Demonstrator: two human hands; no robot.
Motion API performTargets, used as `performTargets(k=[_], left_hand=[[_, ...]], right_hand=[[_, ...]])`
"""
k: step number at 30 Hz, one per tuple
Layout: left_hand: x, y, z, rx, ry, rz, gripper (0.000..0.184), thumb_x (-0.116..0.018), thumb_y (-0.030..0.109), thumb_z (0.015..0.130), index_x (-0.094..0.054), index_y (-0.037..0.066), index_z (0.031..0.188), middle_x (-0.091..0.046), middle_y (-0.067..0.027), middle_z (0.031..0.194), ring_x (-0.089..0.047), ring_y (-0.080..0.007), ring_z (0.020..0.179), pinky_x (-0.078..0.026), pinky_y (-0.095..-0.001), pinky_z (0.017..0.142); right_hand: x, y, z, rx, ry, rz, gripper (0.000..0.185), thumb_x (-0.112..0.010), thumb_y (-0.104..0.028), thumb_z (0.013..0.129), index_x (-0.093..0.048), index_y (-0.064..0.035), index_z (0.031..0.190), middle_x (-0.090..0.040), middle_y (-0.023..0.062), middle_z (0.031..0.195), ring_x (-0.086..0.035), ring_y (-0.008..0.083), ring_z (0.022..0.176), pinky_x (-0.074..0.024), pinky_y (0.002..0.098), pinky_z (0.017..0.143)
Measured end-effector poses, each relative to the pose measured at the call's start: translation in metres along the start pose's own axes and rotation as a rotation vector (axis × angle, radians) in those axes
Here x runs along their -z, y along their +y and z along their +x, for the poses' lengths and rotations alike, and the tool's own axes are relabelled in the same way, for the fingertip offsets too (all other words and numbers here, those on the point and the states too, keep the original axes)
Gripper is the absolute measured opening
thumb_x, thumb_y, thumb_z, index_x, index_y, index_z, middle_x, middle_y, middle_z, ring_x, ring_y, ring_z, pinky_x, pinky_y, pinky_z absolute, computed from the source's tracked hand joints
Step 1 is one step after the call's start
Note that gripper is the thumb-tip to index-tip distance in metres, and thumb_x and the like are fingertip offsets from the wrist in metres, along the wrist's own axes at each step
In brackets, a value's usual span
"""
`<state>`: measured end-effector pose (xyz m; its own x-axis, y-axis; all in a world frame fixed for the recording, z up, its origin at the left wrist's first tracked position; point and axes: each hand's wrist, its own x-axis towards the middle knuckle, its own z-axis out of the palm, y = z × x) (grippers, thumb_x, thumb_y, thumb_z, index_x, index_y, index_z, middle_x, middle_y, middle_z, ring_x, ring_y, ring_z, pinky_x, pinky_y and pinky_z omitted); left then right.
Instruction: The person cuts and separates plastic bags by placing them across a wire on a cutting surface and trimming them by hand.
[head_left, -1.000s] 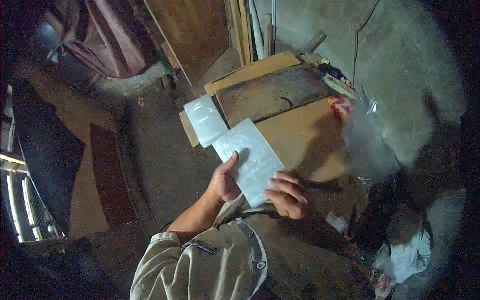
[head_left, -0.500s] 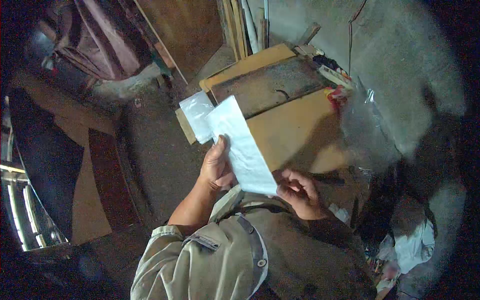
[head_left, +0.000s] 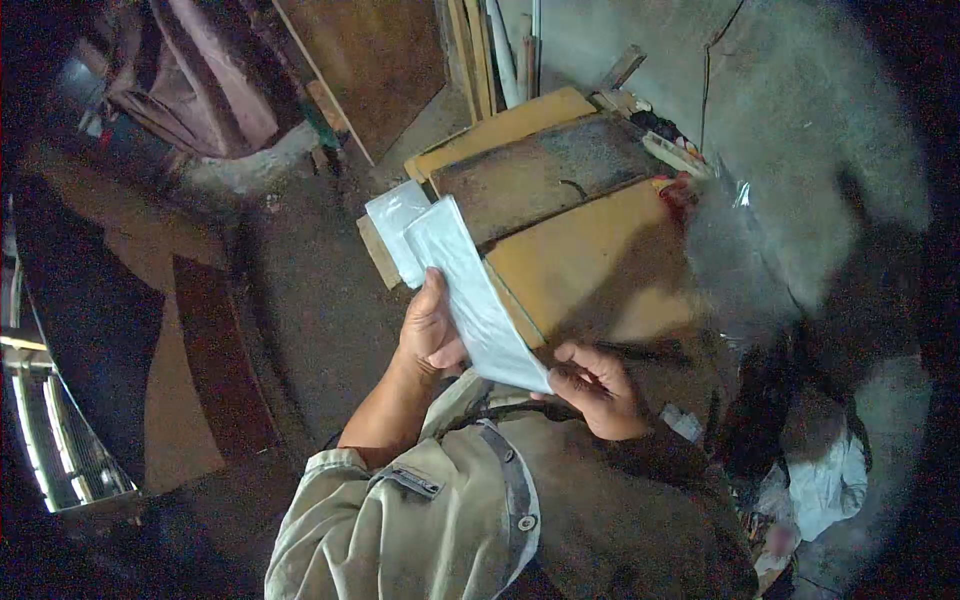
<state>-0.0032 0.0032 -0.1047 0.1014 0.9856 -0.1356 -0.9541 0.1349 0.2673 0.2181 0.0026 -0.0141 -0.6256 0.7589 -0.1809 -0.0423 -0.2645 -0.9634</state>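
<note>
A flat white plastic sheet or bag [head_left: 466, 295] is held between my hands, tilted over the near edge of a yellow-brown board surface [head_left: 590, 262]. My left hand [head_left: 430, 325] grips its left edge, thumb on top. At its lower right corner, my right hand [head_left: 597, 388] pinches it with curled fingers. Beyond the sheet's upper left end lies a second white plastic packet [head_left: 400, 222], partly overlapped by the held one. Whether the held piece has several layers is hard to tell.
A dark, worn board [head_left: 545, 175] with a small curved dark object lies across the surface. Clear plastic [head_left: 740, 250] is at its right. Wooden strips [head_left: 478, 60] and a brown panel [head_left: 375, 70] stand behind. White cloth [head_left: 828, 490] lies at lower right.
The held sheet has turned more edge-on and now looks narrower. My right hand has moved slightly down and right to its corner, and its fingers have gone from spread over the sheet to pinching.
</note>
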Motion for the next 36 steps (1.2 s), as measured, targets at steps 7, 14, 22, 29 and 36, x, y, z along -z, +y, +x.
performTargets(k=[7, 14, 22, 29, 36], left_hand=[[0.002, 0.006, -0.003, -0.113, 0.178, 0.158, 0.053, -0.063, 0.043, 0.083, -0.049, 0.01, 0.122, -0.062, -0.0083, 0.108, -0.066, -0.0227, 0.085, -0.054, -0.0278, 0.051], [-0.017, 0.002, -0.01, -0.175, 0.195, 0.521, 0.04, -0.07, 0.02, 0.081, -0.055, 0.006, 0.115, -0.063, -0.0068, 0.109, -0.058, -0.0212, 0.103, -0.045, -0.0396, 0.091], [-0.025, -0.024, 0.003, -0.177, 0.218, 0.618, 0.056, -0.062, 0.013, 0.085, -0.037, 0.003, 0.134, -0.052, -0.0118, 0.123, -0.051, -0.0188, 0.109, -0.041, -0.0338, 0.092], [-0.031, -0.047, -0.011, 0.103, 0.054, 0.966, 0.061, -0.062, 0.036, 0.087, -0.038, 0.002, 0.131, -0.054, -0.008, 0.107, -0.052, -0.0174, 0.099, -0.043, -0.0309, 0.085], [-0.029, -0.048, -0.011, 0.039, 0.306, 0.872, 0.035, -0.049, 0.041, 0.094, -0.056, 0.009, 0.081, -0.048, 0.0062, 0.066, -0.035, -0.0031, 0.05, -0.026, -0.0198, 0.045]], right_hand=[[-0.008, 0.021, 0.005, 0.047, 0.071, -0.216, 0.011, -0.048, -0.007, 0.093, -0.055, 0.0004, 0.098, -0.057, 0.0008, 0.082, -0.051, 0.0062, 0.077, -0.0416, 0.0226, 0.074], [0.0, 0.046, 0.021, 0.34, 0.114, -0.58, 0.007, -0.057, -0.007, 0.085, -0.054, -0.0014, 0.082, -0.049, 0.0117, 0.062, -0.052, 0.0196, 0.054, -0.0381, 0.0308, 0.051], [-0.004, 0.014, 0.029, 0.277, 0.121, -0.655, 0.008, -0.058, -0.004, 0.076, -0.053, -0.0006, 0.081, -0.051, 0.0167, 0.071, -0.054, 0.03, 0.061, -0.0417, 0.0362, 0.056], [0.014, 0.03, 0.039, 0.518, 0.157, -1.058, 0.011, -0.058, -0.005, 0.075, -0.057, -0.0009, 0.085, -0.054, 0.0169, 0.075, -0.058, 0.0354, 0.07, -0.0451, 0.0428, 0.06], [0.02, 0.032, 0.041, 0.326, 0.299, -0.846, 0.009, -0.057, -0.01, 0.085, -0.056, -0.0013, 0.081, -0.05, 0.0157, 0.066, -0.054, 0.0265, 0.057, -0.0423, 0.0354, 0.055]])
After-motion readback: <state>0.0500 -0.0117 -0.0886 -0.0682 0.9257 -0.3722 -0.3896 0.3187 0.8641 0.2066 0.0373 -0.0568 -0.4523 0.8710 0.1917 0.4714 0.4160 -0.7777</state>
